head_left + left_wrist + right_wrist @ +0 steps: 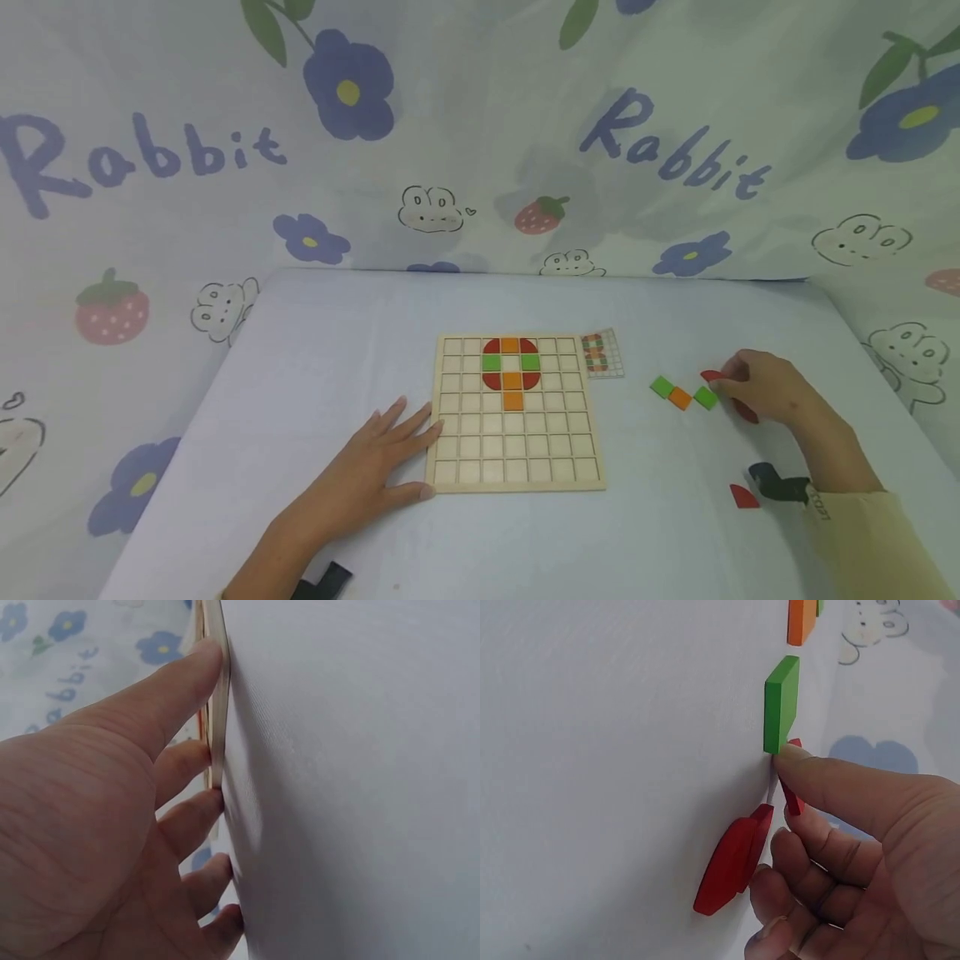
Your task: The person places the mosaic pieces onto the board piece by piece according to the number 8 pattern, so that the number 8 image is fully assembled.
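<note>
My left hand (pixel 375 462) lies spread at the left side of a wooden grid board (pixel 517 487), its thumb and fingertips touching the edge. In the left wrist view, the thumb rests against the board's rim (pixel 218 705). Red quarter-round, orange and green square tiles form a ring in the upper rows, with one orange tile (pixel 513 401) below it. Over at the right, my right hand (pixel 765 387) pinches a red quarter-round tile (pixel 793 791) between thumb and index finger. A green square tile (pixel 781 705) sits by the thumb tip, and more red tiles (pixel 731 862) lie below the fingers.
A small printed pattern card (pixel 613 354) touches the board's upper right side. Between board and right hand lie an orange tile (pixel 679 398) and another green tile (pixel 662 387). A lone red tile (pixel 744 497) lies nearer, beside the black wrist camera mount (pixel 776 483).
</note>
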